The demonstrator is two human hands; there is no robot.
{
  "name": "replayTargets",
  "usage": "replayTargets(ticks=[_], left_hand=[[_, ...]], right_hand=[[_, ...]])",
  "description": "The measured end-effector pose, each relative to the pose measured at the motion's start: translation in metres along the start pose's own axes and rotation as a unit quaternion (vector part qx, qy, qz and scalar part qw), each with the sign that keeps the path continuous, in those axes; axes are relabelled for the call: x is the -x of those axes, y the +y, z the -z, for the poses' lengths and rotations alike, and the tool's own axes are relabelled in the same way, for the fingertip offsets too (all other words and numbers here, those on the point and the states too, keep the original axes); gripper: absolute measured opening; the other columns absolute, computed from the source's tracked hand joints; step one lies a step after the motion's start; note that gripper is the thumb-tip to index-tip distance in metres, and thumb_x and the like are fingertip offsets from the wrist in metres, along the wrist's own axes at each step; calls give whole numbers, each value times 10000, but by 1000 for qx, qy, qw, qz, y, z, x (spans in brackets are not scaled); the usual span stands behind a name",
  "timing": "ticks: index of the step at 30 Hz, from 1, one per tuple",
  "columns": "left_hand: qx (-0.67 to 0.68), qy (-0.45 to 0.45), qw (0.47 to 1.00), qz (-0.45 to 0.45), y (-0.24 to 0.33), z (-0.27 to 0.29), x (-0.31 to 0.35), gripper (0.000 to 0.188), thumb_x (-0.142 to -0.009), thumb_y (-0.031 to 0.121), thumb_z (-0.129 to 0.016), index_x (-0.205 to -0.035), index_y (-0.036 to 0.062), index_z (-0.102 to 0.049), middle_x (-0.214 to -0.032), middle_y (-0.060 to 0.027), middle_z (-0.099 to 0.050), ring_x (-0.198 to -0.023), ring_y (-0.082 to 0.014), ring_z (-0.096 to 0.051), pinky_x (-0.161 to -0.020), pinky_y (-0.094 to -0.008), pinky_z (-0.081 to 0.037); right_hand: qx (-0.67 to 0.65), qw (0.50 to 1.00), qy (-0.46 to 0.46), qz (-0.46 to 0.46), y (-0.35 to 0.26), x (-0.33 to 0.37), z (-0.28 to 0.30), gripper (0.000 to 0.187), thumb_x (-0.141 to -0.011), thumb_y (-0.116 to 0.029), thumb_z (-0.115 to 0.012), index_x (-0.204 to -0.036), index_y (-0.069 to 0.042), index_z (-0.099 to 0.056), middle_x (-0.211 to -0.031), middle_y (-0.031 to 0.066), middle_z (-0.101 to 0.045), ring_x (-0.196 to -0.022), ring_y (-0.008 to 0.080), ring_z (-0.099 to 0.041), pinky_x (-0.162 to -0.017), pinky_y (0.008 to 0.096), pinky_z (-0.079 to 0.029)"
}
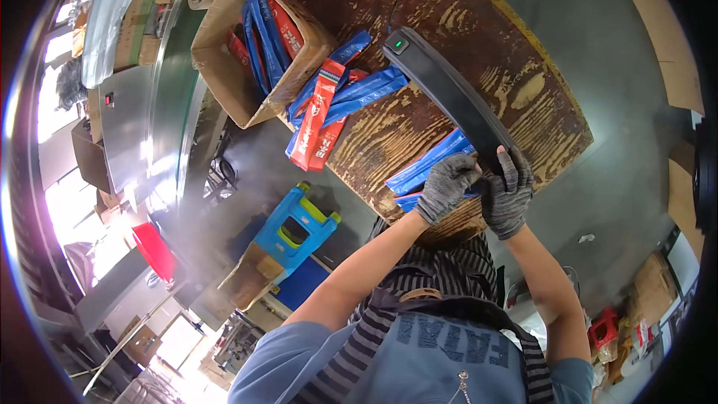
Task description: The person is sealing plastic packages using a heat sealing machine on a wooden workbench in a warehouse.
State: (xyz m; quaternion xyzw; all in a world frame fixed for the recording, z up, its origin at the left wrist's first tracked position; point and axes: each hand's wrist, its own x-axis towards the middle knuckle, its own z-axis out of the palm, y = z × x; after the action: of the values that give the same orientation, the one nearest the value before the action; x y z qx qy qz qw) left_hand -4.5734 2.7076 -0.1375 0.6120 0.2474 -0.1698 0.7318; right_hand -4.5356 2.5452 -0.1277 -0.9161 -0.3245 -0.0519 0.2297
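Both gloved hands hold the near end of a long black bar (449, 93) at the middle right of the frame, the left hand (446, 187) and right hand (508, 194) with fingers clamped on it. It looks smooth and dark, with a small green light at its far end. It might tip and bump the blue packets (430, 168) on the wooden desk (523, 82), because only one end is held.

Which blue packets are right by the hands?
The blue packets at the table's near edge, just under the gloved left hand. The other piles lie farther away, beside and inside the cardboard box.
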Motion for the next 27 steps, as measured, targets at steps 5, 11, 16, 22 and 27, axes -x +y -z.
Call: replayTargets(ticks=[5,11,16,22,27], left_hand=[[-353,224,896,-151,-18,26,-4,426,-726,66,-767,-1112,30,-593,-1042,-125,-612,-986,-289,-584,-873,-402,-473],[-445,145,873,-137,-68,47,-18,797,-599,266,-860,-1260,22,-489,-1127,-192,-564,-1093,-359,-521,-930,-426,-437],[-379,91,917,-85,-73,42,-24,798,-637,340,-831,-1269,29,-456,-1139,-182,-560,-1054,-376,-538,-925,-463,-429],[-351,142,915,-135,-74,38,-20,645,-680,260,-804,-1206,47,-496,-1039,-188,-590,-952,-384,-580,-833,-460,-477],[-342,148,918,-134,-71,35,-19,546,-692,171,-772,-1151,32,-512,-968,-193,-602,-897,-388,-595,-776,-466,-486]], right_hand=[[-2,1000,-16,4,-1,-3,5,185,-890,-191,-592,-885,-11,-555,-1417,190,-428,-1236,443,-440,-985,543,-384],[-4,1000,-17,5,-4,-4,5,196,-907,-203,-576,-863,-15,-546,-1415,190,-429,-1235,452,-439,-989,557,-376],[5,1000,-18,4,-4,-3,7,221,-923,-227,-554,-864,-15,-539,-1415,193,-428,-1233,457,-441,-988,565,-374],[7,1000,-7,8,-4,-2,5,201,-880,-213,-594,-833,-46,-493,-1430,174,-411,-1241,444,-437,-997,585,-351],[14,1000,-13,7,-4,-2,8,231,-915,-219,-560,-819,-18,-498,-1406,199,-432,-1216,456,-449,-982,573,-375]])
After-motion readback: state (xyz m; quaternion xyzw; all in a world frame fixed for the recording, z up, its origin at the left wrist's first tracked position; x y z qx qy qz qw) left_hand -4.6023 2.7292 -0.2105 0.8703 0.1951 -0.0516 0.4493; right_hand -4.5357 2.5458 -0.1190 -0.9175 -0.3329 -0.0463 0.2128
